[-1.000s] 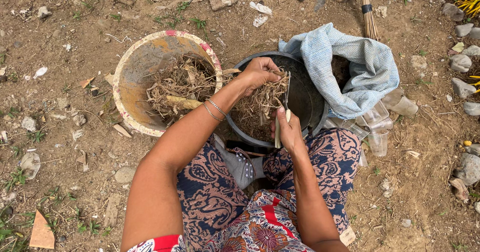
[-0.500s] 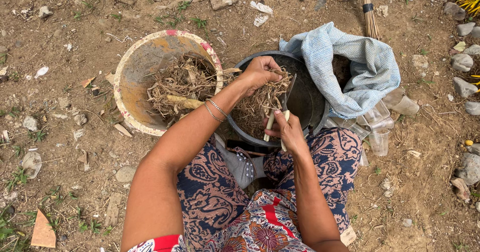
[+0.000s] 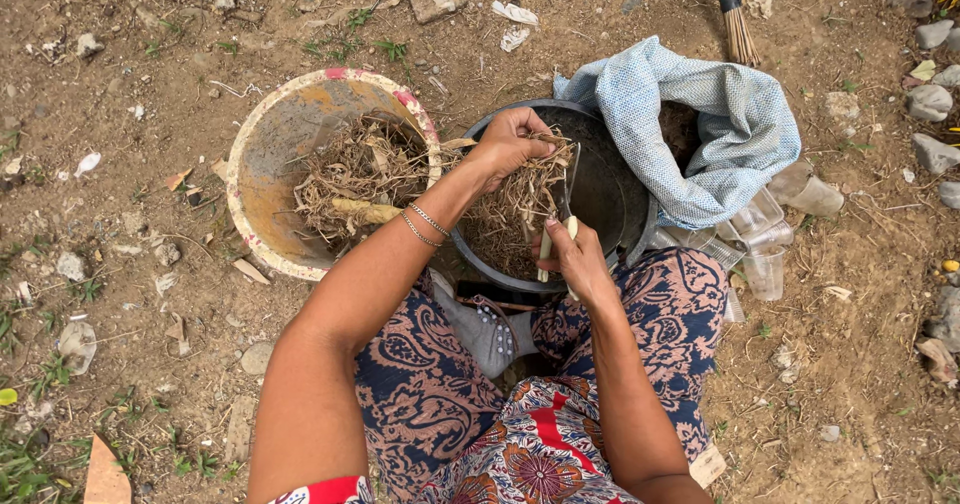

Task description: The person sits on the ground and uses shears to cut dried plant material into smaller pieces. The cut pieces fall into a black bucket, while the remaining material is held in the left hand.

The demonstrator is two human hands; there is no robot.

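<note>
While both arms reach forward over the dark basin point(image 3: 610, 189):
Left hand point(image 3: 510, 144): fist clenched on a bundle of dry roots point(image 3: 520, 204), which hangs below it.
Right hand point(image 3: 578, 259): fingers wrapped on a pale-handled knife point(image 3: 566, 199) (blade up, against the roots).

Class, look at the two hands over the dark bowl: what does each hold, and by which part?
Left hand grips a bunch of dry roots at its top. Right hand holds a knife by its pale handle.

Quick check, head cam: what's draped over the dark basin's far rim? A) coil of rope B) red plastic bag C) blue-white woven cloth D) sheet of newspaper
C: a blue-white woven cloth lies bunched over the far right rim of the dark basin.
</note>
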